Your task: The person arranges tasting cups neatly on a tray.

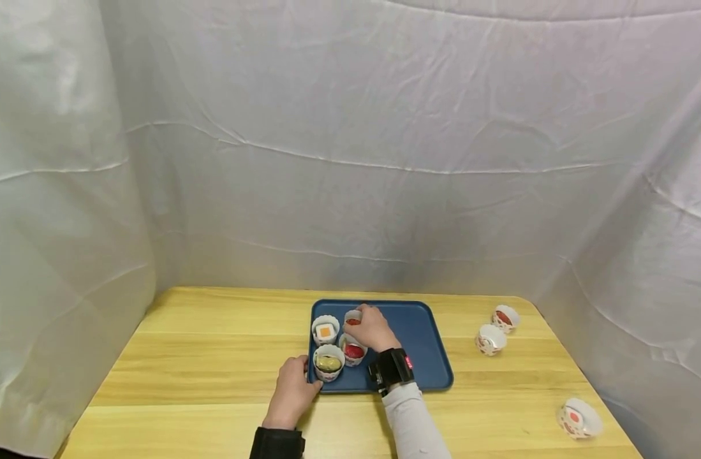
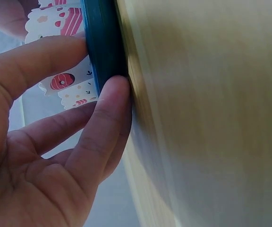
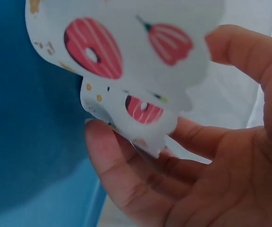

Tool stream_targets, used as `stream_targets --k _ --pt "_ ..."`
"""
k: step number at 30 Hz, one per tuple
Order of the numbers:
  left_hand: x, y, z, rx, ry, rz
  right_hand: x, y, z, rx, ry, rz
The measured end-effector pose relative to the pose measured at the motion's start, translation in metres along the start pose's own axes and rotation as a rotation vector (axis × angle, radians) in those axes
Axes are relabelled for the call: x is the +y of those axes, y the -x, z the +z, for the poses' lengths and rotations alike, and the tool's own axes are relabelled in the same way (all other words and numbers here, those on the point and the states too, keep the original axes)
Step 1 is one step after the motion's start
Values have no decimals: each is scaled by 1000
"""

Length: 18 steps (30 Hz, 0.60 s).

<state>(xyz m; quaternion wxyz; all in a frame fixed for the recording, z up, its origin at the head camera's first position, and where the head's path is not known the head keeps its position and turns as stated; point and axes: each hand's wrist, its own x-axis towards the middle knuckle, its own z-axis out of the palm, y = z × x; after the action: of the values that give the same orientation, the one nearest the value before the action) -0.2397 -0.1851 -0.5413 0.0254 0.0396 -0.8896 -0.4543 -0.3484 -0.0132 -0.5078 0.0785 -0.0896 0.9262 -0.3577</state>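
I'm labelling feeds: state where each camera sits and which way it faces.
Head: worn on the head, facing forward and down at the blue tray; left hand, right hand, wristbands and a pale sleeve show.
Left wrist: on that wrist, facing the tray's rim and printed cups; mainly the left hand shows.
Right wrist: on that wrist, facing printed cups; the right hand shows.
Shared: head and left wrist both show the tray.

Pale yellow wood-grain tabletop [image 1: 212, 357], rounded at its far corners, creased silvery-grey fabric sheeting [image 1: 350, 127] hanging behind, on both sides
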Motion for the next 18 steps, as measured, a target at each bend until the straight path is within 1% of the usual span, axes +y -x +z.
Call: stream_targets --k 7,10,14,18 --pt "0 -1 0 -1 12 -15 0 1 0 -20 13 42" --pt "0 -1 2 -3 19 -11 2 2 -3 -19 31 59" --pt "0 0 3 -13 20 12 7 6 -14 -1 46 78" --pt "-1 1 -1 -9 2 25 15 10 -32 42 53 89"
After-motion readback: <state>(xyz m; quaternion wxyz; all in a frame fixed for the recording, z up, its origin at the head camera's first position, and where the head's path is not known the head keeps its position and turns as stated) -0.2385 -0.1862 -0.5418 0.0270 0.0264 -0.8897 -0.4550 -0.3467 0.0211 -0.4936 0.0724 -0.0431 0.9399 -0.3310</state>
